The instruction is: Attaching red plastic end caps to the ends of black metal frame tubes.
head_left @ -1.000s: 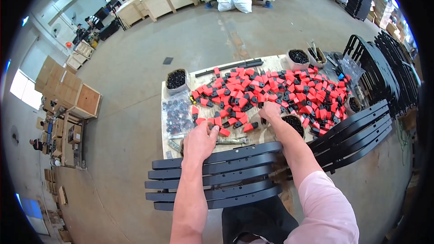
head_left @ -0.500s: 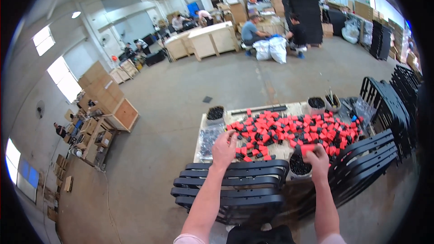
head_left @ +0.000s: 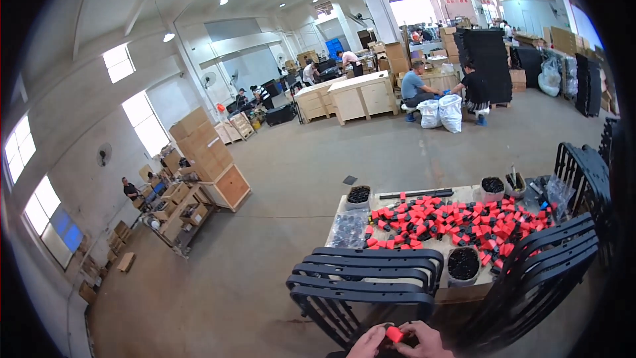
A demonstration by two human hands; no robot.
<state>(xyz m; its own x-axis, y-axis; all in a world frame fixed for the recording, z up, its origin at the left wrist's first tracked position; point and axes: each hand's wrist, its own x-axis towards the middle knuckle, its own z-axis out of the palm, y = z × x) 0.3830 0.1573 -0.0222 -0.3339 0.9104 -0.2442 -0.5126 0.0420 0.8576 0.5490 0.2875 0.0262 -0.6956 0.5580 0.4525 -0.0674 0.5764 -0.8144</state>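
Two hands: meeting at 6 o'clock, at the lower edge.
Left hand (head_left: 366,343): fingers curling around the red piece's left side.
Red piece (head_left: 394,335): sitting pinched between both hands.
Right hand (head_left: 427,341): fingers gripping its right side.
Black slatted frame (head_left: 364,278): lying toward 12 o'clock of the hands, before the table (head_left: 464,292) carrying red parts (head_left: 457,219).

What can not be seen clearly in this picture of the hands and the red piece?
- Left hand and right hand, head view: the lower edge cuts them off; only the knuckles and fingers show.
- Red piece: the fingers cover most of it, so its shape stays unclear.
- Black tub: its dark contents are too small to tell.
- Black slatted frame: its lower end runs behind the hands and out of the picture.
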